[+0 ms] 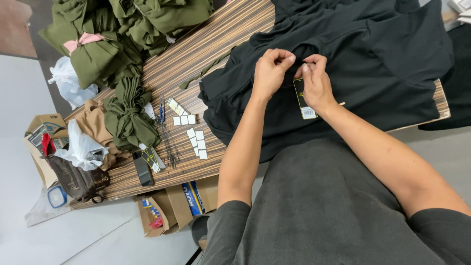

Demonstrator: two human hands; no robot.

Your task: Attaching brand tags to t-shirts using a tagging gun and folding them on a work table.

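Head view: a black garment point(363, 64) lies spread across the right part of a striped wood-grain table point(196, 54). Both hands work at a fold near the garment's upper middle. The left hand point(271, 71) has its fingers closed in a pinch on the black fabric. The right hand point(316, 81) sits just beside it, fingertips pinched together at the same fold, with a black hang tag point(304, 100) showing beneath its palm and lying on the garment; whether the fingers grip the tag's string cannot be told.

To the left on the table: small white labels point(196, 140) in loose rows, a bundle of thin black tag strings point(169, 142), and a stack of black tags point(143, 169) near the table edge. Piles of olive green garments point(122, 34) occupy the far left end, with a tan garment point(95, 120) and a white plastic bag point(81, 147) beside them. Cardboard boxes point(171, 206) stand on the floor below the table.
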